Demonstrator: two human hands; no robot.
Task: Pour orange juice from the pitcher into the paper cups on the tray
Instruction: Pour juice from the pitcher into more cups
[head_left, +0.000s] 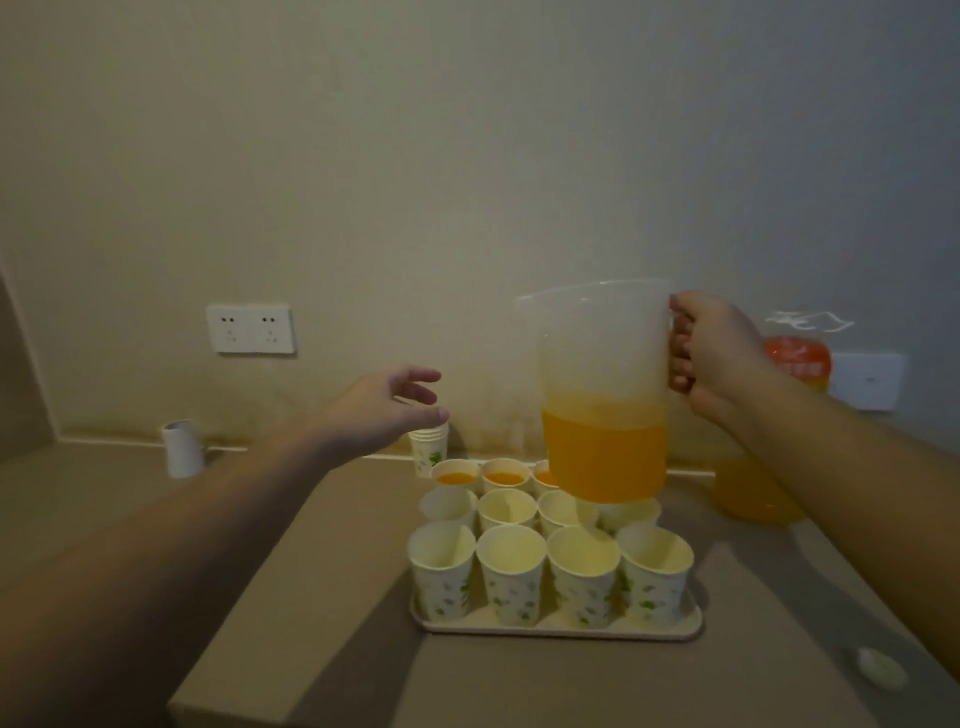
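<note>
My right hand grips the handle of a clear plastic pitcher, held upright in the air above the back right of the tray and about half full of orange juice. Below it a beige tray carries several white paper cups with green leaf prints. Three cups in the back row hold juice; the pitcher hides the cup behind it. The cups in the middle and front rows show no juice. My left hand hovers open, fingers spread, just above a stack of spare cups behind the tray.
A large bottle of orange juice with an orange label stands at the right by the wall. A white bottle cap lies at the front right. A white overturned cup stands at the left. Wall sockets sit above the counter.
</note>
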